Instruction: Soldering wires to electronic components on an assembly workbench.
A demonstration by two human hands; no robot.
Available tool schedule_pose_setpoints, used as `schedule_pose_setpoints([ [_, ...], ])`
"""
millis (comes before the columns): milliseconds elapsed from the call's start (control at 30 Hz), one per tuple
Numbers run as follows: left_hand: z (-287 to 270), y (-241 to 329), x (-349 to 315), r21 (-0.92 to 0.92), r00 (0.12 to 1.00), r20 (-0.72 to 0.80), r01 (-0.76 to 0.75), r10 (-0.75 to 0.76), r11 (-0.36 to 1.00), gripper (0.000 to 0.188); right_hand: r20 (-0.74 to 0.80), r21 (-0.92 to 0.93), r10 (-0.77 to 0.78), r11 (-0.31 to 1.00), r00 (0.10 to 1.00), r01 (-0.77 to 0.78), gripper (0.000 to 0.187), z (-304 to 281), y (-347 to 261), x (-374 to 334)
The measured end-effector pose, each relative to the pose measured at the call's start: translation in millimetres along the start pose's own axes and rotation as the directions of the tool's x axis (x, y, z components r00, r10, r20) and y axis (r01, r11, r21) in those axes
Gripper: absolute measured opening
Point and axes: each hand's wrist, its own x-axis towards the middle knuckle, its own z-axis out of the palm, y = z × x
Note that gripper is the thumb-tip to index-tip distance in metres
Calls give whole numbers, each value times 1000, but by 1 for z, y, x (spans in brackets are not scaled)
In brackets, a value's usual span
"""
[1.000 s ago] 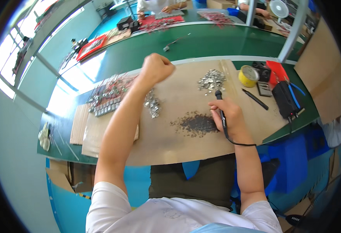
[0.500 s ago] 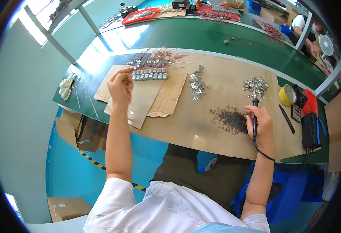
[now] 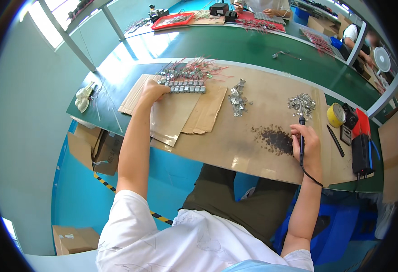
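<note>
Nearest me I see my white shirt and dark trousers, then the bright blue floor point(image 3: 81, 195) under the bench, with brown cardboard boxes point(image 3: 97, 147) stacked at the left. The brown paper-covered worktop point(image 3: 235, 145) sits on a green table point(image 3: 235, 45).

My right hand point(image 3: 308, 147) rests on the near right part of the worktop, fingers curled shut around the black pen-shaped soldering iron point(image 3: 301, 136). Its long axis runs almost straight away from me, tip pointing far, toward a heap of small silver metal parts point(image 3: 302, 102); its black cord trails back past my wrist. Just left of that hand lies a dark scorched patch point(image 3: 273, 138).

My left hand point(image 3: 153, 90) reaches farther out to the left, fingers bent and touching the end of a row of small grey metal blocks point(image 3: 186, 88) lying on flat cardboard sheets point(image 3: 181, 113). I cannot tell whether it grips anything. Beyond the row lies a tangle of red-wired components point(image 3: 194, 70).

At the far right stand a yellow tape roll point(image 3: 336, 115) and a black-and-red box point(image 3: 361, 145). At the far edge, another person's hands point(image 3: 253, 9) work at a red tray point(image 3: 172, 20).
</note>
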Motion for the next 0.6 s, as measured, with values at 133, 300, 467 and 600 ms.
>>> schedule_pose_setpoints([
  [133,6,2,-13,291,985,-97,-110,144,950,27,1,1,-14,1000,1000,14,37,-1,-2,0],
  [300,10,-16,-39,431,582,-610,-327,539,841,27,-15,11,-5,1000,1000,5,35,1,-3,-4],
  [467,16,31,-98,-40,780,-390,-546,490,837,25,-51,-7,-15,1000,999,15,32,-4,5,-5],
  [600,35,66,-167,-291,681,246,-627,690,722,21,-56,138,32,990,998,-24,30,3,4,3],
])
